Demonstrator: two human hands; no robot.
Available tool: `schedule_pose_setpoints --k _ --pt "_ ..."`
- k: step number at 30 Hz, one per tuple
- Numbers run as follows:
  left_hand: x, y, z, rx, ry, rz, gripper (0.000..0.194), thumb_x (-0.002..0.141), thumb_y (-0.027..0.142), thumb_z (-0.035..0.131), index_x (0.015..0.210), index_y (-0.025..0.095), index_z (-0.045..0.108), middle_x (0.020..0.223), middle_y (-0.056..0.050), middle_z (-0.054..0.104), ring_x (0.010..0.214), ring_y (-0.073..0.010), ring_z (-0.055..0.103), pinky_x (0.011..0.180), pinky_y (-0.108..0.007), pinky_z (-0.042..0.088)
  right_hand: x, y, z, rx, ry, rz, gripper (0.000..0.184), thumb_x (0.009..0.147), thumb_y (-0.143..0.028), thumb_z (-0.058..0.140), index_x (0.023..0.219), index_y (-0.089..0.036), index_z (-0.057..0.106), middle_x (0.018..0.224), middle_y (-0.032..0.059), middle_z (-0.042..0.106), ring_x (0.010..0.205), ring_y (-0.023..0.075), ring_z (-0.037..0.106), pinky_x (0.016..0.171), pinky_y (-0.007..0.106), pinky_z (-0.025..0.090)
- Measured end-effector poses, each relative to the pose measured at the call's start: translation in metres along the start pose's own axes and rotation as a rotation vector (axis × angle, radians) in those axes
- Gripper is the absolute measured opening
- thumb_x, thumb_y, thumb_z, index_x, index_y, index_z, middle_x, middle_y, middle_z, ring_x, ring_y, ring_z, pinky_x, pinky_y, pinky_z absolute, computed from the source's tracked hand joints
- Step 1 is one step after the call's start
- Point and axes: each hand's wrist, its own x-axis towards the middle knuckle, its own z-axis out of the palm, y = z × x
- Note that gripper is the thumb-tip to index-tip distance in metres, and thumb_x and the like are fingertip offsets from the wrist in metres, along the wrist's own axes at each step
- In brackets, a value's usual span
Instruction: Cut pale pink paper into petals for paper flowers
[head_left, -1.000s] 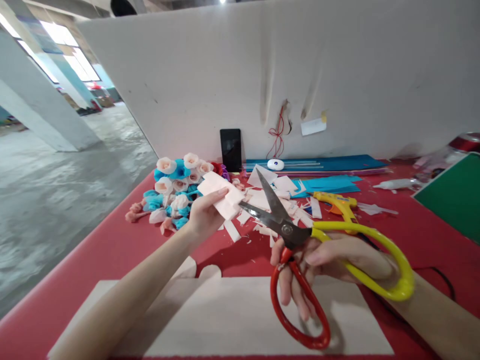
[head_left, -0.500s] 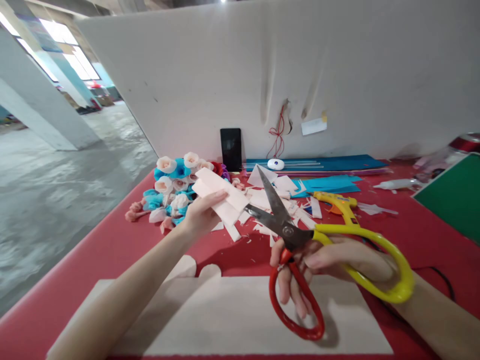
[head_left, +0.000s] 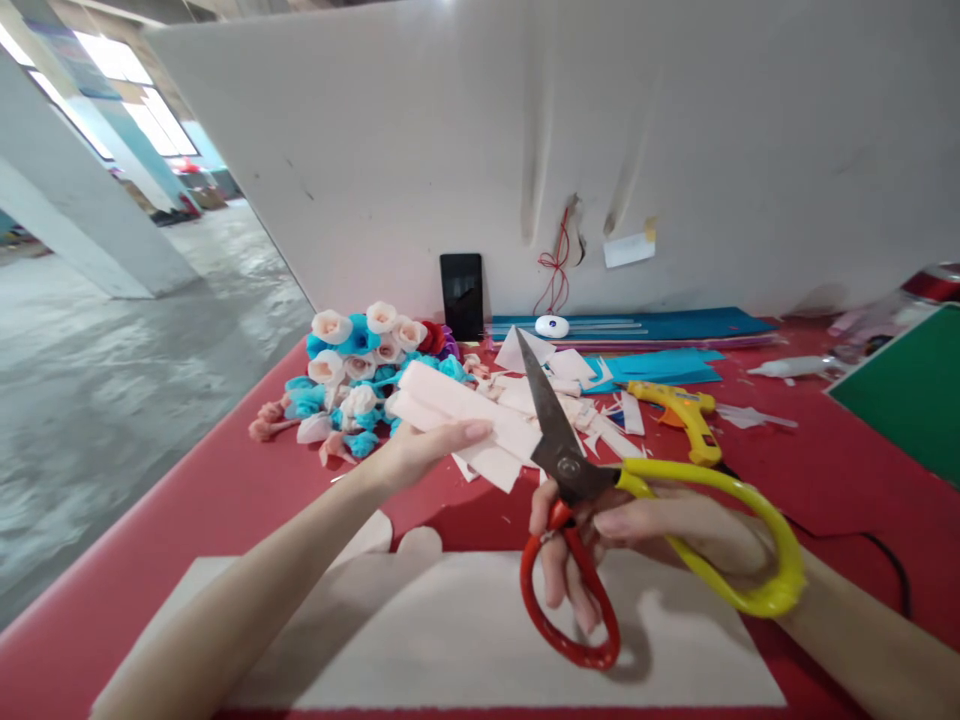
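My left hand point(head_left: 427, 450) pinches a folded strip of pale pink paper point(head_left: 469, 405), thumb on top. In my right hand point(head_left: 592, 545) is a pair of scissors point(head_left: 568, 465) with one yellow and one red handle, its blades spread apart. The paper's right end reaches in between the blades, close to the pivot; the lower blade is hidden behind it. Below both hands lies a large pale sheet point(head_left: 480, 630) on the red table point(head_left: 300, 510). Pale paper scraps point(head_left: 600, 425) are strewn just beyond the scissors.
Paper flowers point(head_left: 352, 370) in pink, white and blue are heaped at back left. A black phone point(head_left: 462, 297) leans on the white panel. To the right are a yellow glue gun point(head_left: 682, 410), blue paper point(head_left: 660, 368), a white bottle point(head_left: 791, 367) and a green board point(head_left: 907, 390).
My left hand has brought the paper right and slightly down, deeper between the blades. The scissors have shifted a little to the left and remain open.
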Motion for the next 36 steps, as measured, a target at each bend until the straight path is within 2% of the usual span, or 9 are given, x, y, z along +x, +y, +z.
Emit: schedule_pose_setpoints --k 5,9,12,16,21,24,27,30,36 --pt "-0.002 -0.002 -0.011 0.085 -0.003 0.037 0.016 0.064 0.027 0.072 0.064 0.011 0.067 0.058 -0.005 0.066 0.051 -0.0153 0.059 0.047 -0.021 0.047 0.0 0.004 0.006 -0.057 0.112 -0.008 0.025 0.088 -0.029 0.036 0.1 -0.012 0.05 0.088 0.0142 0.061 0.062 0.0155 0.055 0.063 0.032 0.044" --pt "-0.004 0.004 -0.014 0.133 0.025 0.059 0.02 0.062 0.028 0.072 0.074 0.012 0.07 0.073 -0.008 0.07 0.062 -0.0195 0.064 0.052 -0.023 0.05 0.002 0.011 0.007 -0.098 0.131 -0.056 0.026 0.088 -0.035 0.039 0.097 -0.013 0.05 0.078 0.0097 0.059 0.052 0.0106 0.049 0.051 0.025 0.041" --pt "-0.005 0.007 -0.015 0.176 0.003 0.081 0.021 0.062 0.03 0.072 0.075 0.013 0.07 0.074 -0.008 0.07 0.064 -0.0205 0.065 0.053 -0.024 0.051 0.003 0.015 0.008 -0.081 0.152 -0.054 0.025 0.089 -0.035 0.04 0.095 -0.014 0.051 0.07 0.0055 0.056 0.046 0.0078 0.045 0.043 0.019 0.038" --pt "-0.005 0.008 -0.016 0.171 -0.003 0.089 0.019 0.063 0.028 0.072 0.076 0.014 0.069 0.074 -0.007 0.071 0.066 -0.0201 0.065 0.052 -0.022 0.051 0.004 0.018 0.009 -0.073 0.188 -0.013 0.026 0.087 -0.04 0.043 0.091 -0.016 0.053 0.063 0.0021 0.055 0.041 0.0061 0.044 0.038 0.015 0.036" --pt "-0.003 0.007 -0.018 0.142 0.001 0.089 0.018 0.062 0.026 0.073 0.075 0.014 0.068 0.072 -0.005 0.071 0.064 -0.0185 0.066 0.052 -0.021 0.052 0.004 0.018 0.01 -0.041 0.208 0.061 0.028 0.086 -0.045 0.043 0.085 -0.018 0.052 0.055 -0.0021 0.051 0.034 0.004 0.035 0.032 0.013 0.027" --pt "-0.003 0.006 -0.02 0.111 0.009 0.07 0.015 0.06 0.019 0.073 0.074 0.014 0.068 0.07 -0.004 0.07 0.064 -0.0196 0.066 0.053 -0.022 0.053 0.005 0.016 0.011 -0.036 0.183 0.076 0.026 0.086 -0.04 0.044 0.088 -0.016 0.053 0.058 0.0003 0.053 0.039 0.0058 0.039 0.037 0.016 0.03" --pt "-0.003 0.006 -0.021 0.092 0.006 0.036 0.017 0.058 0.017 0.073 0.074 0.014 0.068 0.07 -0.006 0.071 0.066 -0.0221 0.067 0.051 -0.023 0.052 0.005 0.016 0.011 -0.023 0.166 0.038 0.024 0.079 -0.029 0.045 0.094 -0.013 0.055 0.065 0.0039 0.055 0.047 0.0085 0.043 0.045 0.02 0.035" --pt "-0.003 0.006 -0.021 0.112 -0.007 0.019 0.021 0.058 0.021 0.073 0.078 0.013 0.069 0.075 -0.008 0.072 0.07 -0.0239 0.067 0.052 -0.023 0.052 0.005 0.017 0.011 -0.008 0.157 0.026 0.031 0.073 -0.024 0.043 0.099 -0.012 0.054 0.067 0.005 0.055 0.049 0.0095 0.043 0.048 0.022 0.036" --pt "-0.001 0.011 -0.023 0.156 -0.097 -0.044 0.028 0.056 0.028 0.075 0.078 0.011 0.071 0.078 -0.011 0.072 0.072 -0.0281 0.067 0.059 -0.03 0.055 0.007 0.021 0.008 -0.003 0.074 -0.022 0.036 0.069 -0.022 0.042 0.102 -0.011 0.052 0.069 0.0062 0.056 0.051 0.0111 0.045 0.048 0.023 0.037"
